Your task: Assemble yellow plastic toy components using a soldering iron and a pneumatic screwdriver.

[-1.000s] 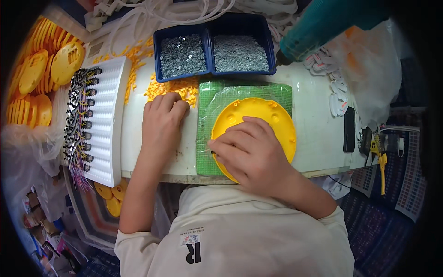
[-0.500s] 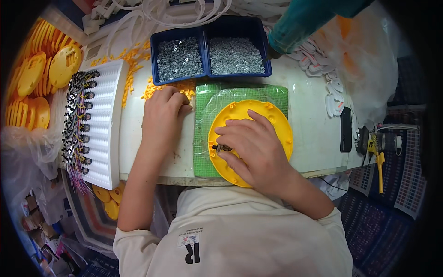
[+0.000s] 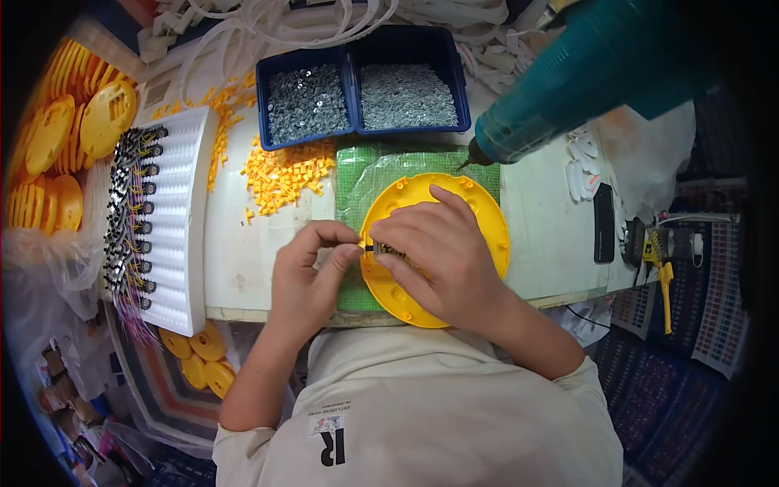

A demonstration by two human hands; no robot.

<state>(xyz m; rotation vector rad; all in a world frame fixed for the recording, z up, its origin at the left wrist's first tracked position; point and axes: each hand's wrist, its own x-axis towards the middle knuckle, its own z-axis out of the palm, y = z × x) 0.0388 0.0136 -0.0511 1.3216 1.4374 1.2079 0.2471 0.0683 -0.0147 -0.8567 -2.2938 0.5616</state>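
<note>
A round yellow plastic shell [image 3: 492,237] lies on the green mat [image 3: 353,195], with screw posts around its rim. My right hand [image 3: 442,252] rests over it, thumb and fingers closed around a small metal component [image 3: 388,250] inside. A short black shaft [image 3: 370,248] sticks out from that component toward the shell's left edge. At that edge my left hand [image 3: 312,272] pinches a small yellow plastic piece [image 3: 362,244] between thumb and forefinger, right by the shaft. The fingertips partly cover the piece, and whether it sits on the shaft is hard to see.
A teal electric screwdriver [image 3: 560,89] hangs over the far right, its tip near the shell. Behind the mat stands a blue two-part tray [image 3: 365,140] of small metal parts. Yellow pieces [image 3: 288,174] lie left of it. A white foam tray [image 3: 182,219] holds wired components.
My left hand has come from the yellow pile to the shell's left edge, now pinching a small piece. The screwdriver has swung left and nearer. My right hand stays on the component.
</note>
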